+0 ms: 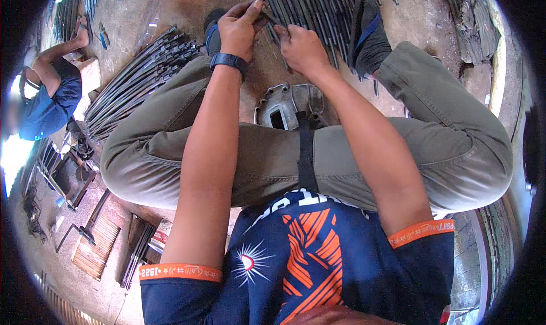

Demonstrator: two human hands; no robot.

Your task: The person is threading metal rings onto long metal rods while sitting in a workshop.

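Observation:
My left hand (pixel 239 30), with a dark watch on its wrist, is closed, fingers and thumb pinching the end of a thin dark metal rod (pixel 272 19). Just to its right my right hand (pixel 304 49) is closed too, thumb and forefinger on the same rod. Much of the rod is hidden by my fingers. Beyond and beneath my hands lies a spread of long dark metal rods (pixel 310 9) on the floor. A grey metal casting (pixel 273 106) with a square opening sits between my legs, below my hands.
To the left lies a bundle of rods with nut-like ends (pixel 145 69). Another person (pixel 54 94) sits at far left. A metal frame (pixel 71 180) and a bundle of thin brownish sticks (pixel 96 248) are at lower left. Weathered wood (pixel 472 26) lies at upper right.

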